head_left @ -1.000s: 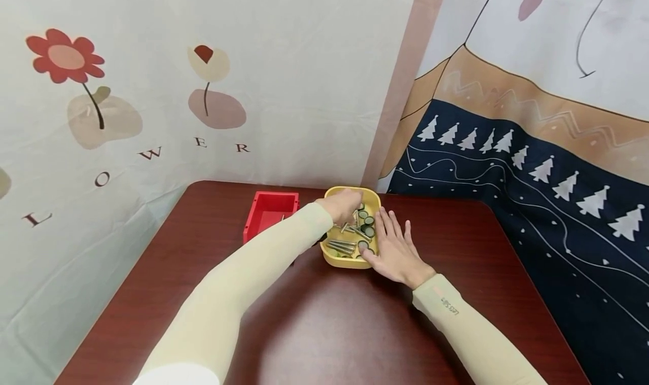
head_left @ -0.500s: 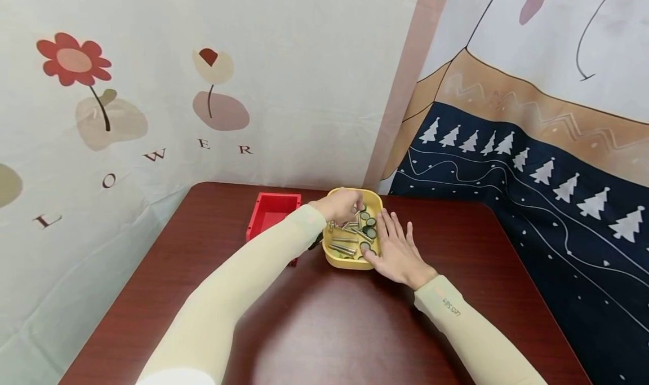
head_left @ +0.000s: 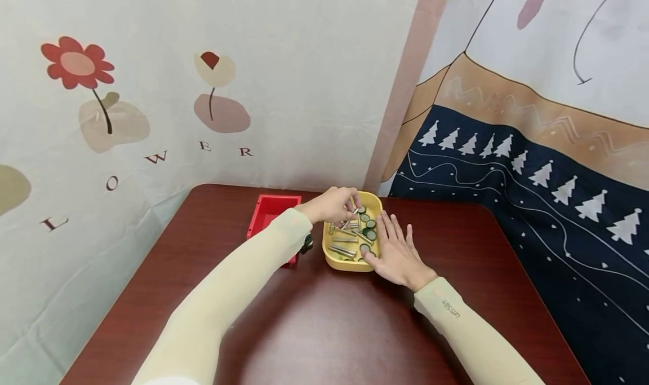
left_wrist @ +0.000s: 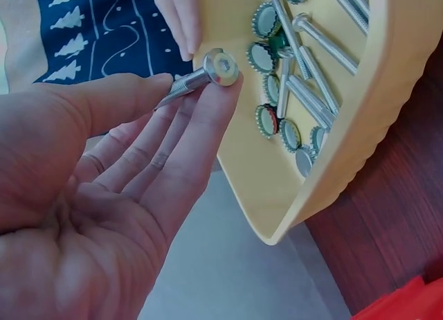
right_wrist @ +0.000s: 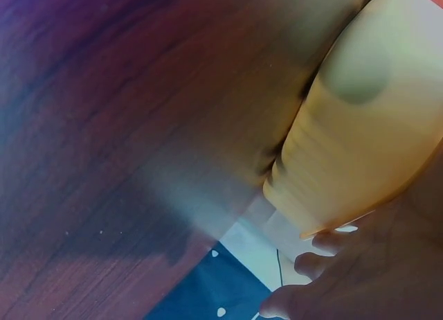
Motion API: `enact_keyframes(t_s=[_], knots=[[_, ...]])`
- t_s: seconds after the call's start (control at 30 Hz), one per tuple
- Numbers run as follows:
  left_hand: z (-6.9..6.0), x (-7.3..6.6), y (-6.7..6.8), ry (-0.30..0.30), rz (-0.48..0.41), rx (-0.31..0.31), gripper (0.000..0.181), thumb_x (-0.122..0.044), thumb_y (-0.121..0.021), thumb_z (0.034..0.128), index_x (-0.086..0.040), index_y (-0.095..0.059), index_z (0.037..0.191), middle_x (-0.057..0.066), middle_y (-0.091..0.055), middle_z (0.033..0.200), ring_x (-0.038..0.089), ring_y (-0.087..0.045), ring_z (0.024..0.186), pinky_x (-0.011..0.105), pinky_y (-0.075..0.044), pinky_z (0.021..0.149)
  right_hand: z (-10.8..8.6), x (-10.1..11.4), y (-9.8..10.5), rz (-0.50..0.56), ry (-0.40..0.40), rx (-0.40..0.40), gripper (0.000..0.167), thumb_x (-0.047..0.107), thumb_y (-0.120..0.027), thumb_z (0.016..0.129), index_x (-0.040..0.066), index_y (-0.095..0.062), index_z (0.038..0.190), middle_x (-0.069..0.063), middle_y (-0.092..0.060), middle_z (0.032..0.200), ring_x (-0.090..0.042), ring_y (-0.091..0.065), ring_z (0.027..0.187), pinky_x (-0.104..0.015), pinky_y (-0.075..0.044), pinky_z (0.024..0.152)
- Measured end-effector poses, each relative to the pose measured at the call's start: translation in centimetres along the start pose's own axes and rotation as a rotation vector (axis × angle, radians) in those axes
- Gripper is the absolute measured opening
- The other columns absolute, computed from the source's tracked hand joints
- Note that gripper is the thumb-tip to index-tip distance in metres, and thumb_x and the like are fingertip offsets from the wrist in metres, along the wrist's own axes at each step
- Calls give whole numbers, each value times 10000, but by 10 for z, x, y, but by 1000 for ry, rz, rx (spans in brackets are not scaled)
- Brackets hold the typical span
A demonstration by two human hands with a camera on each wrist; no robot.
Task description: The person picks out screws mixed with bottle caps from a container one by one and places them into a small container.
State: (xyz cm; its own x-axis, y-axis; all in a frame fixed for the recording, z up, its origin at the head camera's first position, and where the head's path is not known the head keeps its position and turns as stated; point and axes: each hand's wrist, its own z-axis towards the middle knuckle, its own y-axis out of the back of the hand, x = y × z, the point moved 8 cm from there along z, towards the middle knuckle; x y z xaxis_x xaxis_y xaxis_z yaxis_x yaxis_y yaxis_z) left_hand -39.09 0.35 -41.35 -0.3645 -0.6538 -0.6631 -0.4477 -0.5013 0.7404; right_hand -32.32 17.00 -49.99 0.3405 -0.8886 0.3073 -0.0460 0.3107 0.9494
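Counter [head_left: 324, 328]: left hand [head_left: 330, 206] pinches bolt [left_wrist: 197, 79] over yellow tray's [left_wrist: 259, 171] bolts [left_wrist: 325, 43], caps [left_wrist: 261, 57]; right hand [head_left: 399, 256] outstretched alongside; red bin [head_left: 274, 206] leftward, contents unclear.

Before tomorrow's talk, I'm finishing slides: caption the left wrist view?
A bolt pinched in the left grip, with a yellow tray of other bolts and bottle caps behind.

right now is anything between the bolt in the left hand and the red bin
The yellow tray's left wall stands between them, though the left hand seems to hold the threaded bolt above it. The left sleeve hides part of the red bin.
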Motion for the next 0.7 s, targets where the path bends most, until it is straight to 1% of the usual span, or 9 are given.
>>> enact_keyframes(t_s=[0.13, 0.27, 0.37, 0.53, 0.7], knots=[[-7, 2, 4, 1, -27, -6, 272, -85, -800, 1105, -72, -683, 1350, 171, -824, 1235, 215, -834, 937, 352, -735, 802, -1, 2, 2, 1, -1, -2, 1035, 614, -606, 1129, 1, -185, 1850, -185, -93, 1976, -489, -89, 1836, -851, -36, 1414], [-13, 4, 8, -1, -43, -19, 294, -116, -822, 1095, -76, -684, 1351, 177, -843, 1247, 209, -844, 947, 364, -739, 817, -2, 2, 3, 8, -5, -3, 1034, 604, -619, 1129, 4, -185, 1851, -186, -91, 1977, -489, -87, 1836, -851, -30, 1414], [-18, 8, 9, 0, -55, -28, 307, -130, -832, 1090, -75, -686, 1354, 164, -850, 1233, 197, -842, 944, 354, -738, 808, -2, 2, 1, 16, -7, 5, 1025, 594, -617, 1135, 2, -183, 1851, -185, -84, 1978, -494, -73, 1836, -857, -19, 1410], [-26, 18, 12, 25, -80, -52, 348, -140, -850, 1078, -68, -690, 1379, 123, -835, 1198, 191, -825, 970, 345, -737, 800, -1, 2, 0, 11, -6, 15, 1021, 599, -616, 1140, 2, -190, 1850, -181, -81, 1979, -484, -56, 1841, -847, -5, 1416], [-35, 25, 18, 40, -142, -69, 351, -116, -848, 1075, -59, -682, 1379, 169, -832, 1232, 269, -863, 1005, 396, -747, 825, -1, 2, 1, 3, -4, 12, 1022, 583, -630, 1135, 5, -185, 1851, -179, -79, 1979, -476, -44, 1843, -846, -8, 1418]])
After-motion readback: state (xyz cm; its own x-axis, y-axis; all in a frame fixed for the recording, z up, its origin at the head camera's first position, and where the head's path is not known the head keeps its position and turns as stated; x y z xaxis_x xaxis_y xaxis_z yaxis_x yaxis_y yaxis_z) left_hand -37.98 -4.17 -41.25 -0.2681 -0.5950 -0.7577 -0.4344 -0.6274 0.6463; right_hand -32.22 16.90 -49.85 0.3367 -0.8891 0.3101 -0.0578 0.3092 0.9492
